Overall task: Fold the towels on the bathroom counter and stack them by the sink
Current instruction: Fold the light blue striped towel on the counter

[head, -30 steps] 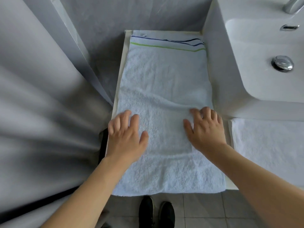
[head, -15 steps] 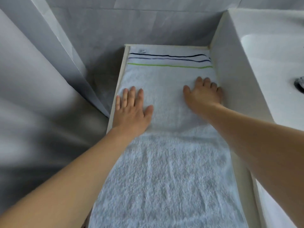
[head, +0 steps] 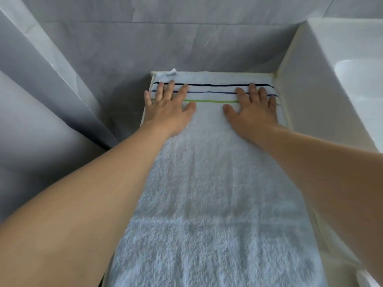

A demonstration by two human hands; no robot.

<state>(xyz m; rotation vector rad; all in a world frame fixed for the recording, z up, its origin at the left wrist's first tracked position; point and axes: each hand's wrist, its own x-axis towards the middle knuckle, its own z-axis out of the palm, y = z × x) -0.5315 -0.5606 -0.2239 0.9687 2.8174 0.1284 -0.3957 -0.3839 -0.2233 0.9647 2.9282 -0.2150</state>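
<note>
A pale blue towel with two dark stripes and a green stripe near its far end lies spread flat along the narrow counter. My left hand lies flat on the towel's far left part, with spread fingers reaching over the stripes. On the far right part my right hand presses flat in the same way, its fingers across the stripes. The white sink rises to the right of the towel.
Grey tiled wall stands just behind the towel's far end. A grey panel slopes along the left. The counter's cream edge shows between the towel and the sink's side wall.
Both hands have slid along the towel away from me, from its near part to the striped far end. The view has leaned forward, and the sink drain has dropped out of sight.
</note>
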